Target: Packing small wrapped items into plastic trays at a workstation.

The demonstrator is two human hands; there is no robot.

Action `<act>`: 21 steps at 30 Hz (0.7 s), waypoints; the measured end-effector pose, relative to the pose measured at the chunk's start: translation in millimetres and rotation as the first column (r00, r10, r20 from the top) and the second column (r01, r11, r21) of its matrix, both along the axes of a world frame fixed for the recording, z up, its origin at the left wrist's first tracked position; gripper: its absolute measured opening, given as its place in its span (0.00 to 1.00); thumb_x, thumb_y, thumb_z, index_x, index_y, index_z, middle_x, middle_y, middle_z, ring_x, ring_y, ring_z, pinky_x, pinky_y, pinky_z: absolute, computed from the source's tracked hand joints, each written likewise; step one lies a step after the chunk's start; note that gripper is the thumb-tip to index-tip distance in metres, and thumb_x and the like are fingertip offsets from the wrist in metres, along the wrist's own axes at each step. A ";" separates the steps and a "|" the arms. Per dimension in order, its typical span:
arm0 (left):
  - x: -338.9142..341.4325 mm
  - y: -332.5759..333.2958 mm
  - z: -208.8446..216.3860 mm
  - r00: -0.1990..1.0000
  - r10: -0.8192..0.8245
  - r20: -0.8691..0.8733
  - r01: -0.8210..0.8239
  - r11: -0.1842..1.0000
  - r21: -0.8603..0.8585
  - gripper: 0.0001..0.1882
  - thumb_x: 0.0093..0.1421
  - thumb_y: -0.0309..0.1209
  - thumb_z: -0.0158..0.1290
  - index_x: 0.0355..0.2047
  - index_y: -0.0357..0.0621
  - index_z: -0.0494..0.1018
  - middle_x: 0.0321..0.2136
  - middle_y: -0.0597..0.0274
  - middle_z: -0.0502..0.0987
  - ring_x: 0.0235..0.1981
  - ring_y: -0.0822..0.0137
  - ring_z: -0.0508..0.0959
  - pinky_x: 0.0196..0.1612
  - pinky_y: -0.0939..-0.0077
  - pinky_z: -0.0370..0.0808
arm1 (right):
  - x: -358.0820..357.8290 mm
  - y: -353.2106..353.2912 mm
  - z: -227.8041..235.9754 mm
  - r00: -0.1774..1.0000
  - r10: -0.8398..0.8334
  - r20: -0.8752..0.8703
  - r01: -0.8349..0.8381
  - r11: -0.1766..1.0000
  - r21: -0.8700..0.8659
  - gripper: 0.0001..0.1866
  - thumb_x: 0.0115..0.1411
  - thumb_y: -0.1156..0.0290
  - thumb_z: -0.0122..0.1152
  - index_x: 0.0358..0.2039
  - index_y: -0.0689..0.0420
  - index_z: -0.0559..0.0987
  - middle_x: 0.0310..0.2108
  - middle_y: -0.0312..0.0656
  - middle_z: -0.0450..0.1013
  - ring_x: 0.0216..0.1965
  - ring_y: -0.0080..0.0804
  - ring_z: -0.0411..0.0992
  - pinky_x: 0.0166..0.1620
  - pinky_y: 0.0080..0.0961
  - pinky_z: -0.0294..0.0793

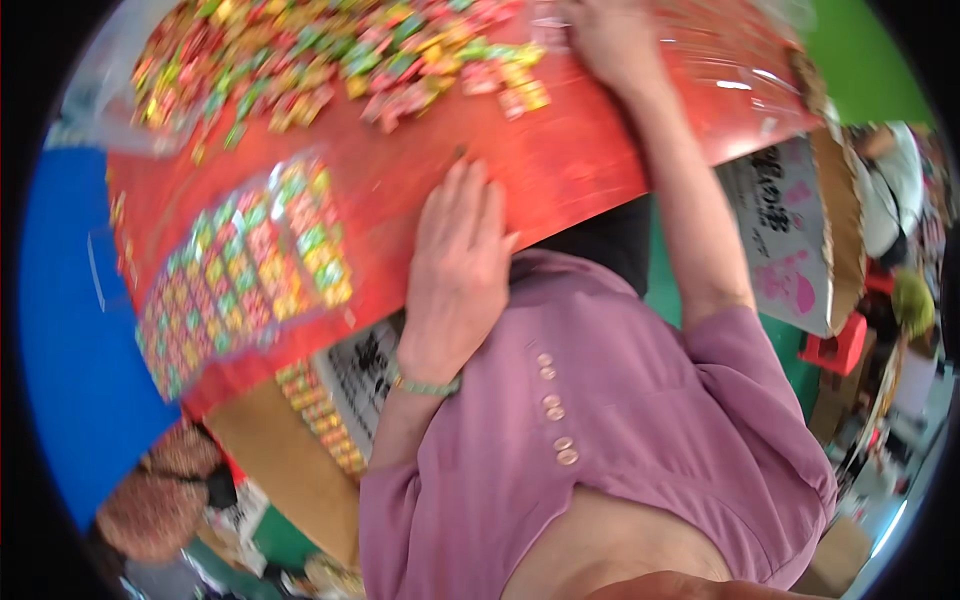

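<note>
My left hand [458, 262] lies flat at the near edge of the red tabletop [400, 210], fingers stretched out together, holding nothing. A green bracelet [425, 386] circles that wrist. My right hand [612, 42] reaches to the far side, beside a clear plastic bag [549, 25]; its fingertips run toward the frame's top edge, and their grip is hard to make out. Between the hands and beyond them spreads a loose pile of small wrapped candies [330, 60] in pink, yellow and green. Left of my left hand, clear packs of candies [240, 250] lie in neat rows.
More clear plastic packaging [735, 60] rests at the table's right. Below the table edge stand a cardboard box [275, 450] with candy rows beside it and a white printed carton [785, 230]. A red stool [835, 345] and another person [893, 190] are at the right.
</note>
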State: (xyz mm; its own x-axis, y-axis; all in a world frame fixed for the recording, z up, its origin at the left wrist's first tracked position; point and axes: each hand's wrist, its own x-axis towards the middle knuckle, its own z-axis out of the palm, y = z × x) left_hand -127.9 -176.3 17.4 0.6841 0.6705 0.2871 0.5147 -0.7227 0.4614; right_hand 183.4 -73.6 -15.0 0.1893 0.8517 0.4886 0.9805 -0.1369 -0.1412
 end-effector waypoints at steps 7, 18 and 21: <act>16.9 8.8 -9.1 0.996 -0.010 0.090 0.007 1.000 0.029 0.27 0.61 0.29 0.61 0.58 0.28 0.71 0.64 0.39 0.68 0.67 0.42 0.66 0.69 0.50 0.64 | -4.2 -21.4 8.1 0.994 0.069 -0.091 -0.071 0.997 -0.025 0.15 0.70 0.65 0.52 0.49 0.60 0.79 0.52 0.54 0.76 0.56 0.55 0.72 0.61 0.50 0.67; 50.1 27.4 -8.7 0.993 -0.028 0.111 0.019 0.997 0.076 0.30 0.62 0.35 0.62 0.60 0.29 0.70 0.64 0.37 0.67 0.67 0.41 0.66 0.69 0.48 0.64 | 10.0 -44.5 -5.0 0.996 0.084 0.028 -0.083 0.996 -0.021 0.19 0.72 0.61 0.52 0.56 0.57 0.79 0.55 0.51 0.77 0.58 0.52 0.72 0.62 0.43 0.70; 56.0 34.3 -9.8 1.000 0.020 0.000 -0.019 0.994 0.107 0.32 0.64 0.40 0.60 0.61 0.29 0.68 0.65 0.37 0.66 0.66 0.41 0.66 0.68 0.47 0.63 | 2.3 -50.8 -7.5 0.998 0.061 0.021 -0.061 0.998 -0.007 0.19 0.71 0.61 0.53 0.56 0.58 0.78 0.57 0.52 0.76 0.60 0.53 0.71 0.64 0.44 0.69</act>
State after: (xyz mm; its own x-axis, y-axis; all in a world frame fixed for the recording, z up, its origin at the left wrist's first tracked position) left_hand -72.0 -142.1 7.6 0.6715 0.6492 0.3573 0.5296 -0.7577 0.3814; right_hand 185.7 -124.4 -22.5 0.1268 0.8642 0.4869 0.9898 -0.0779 -0.1195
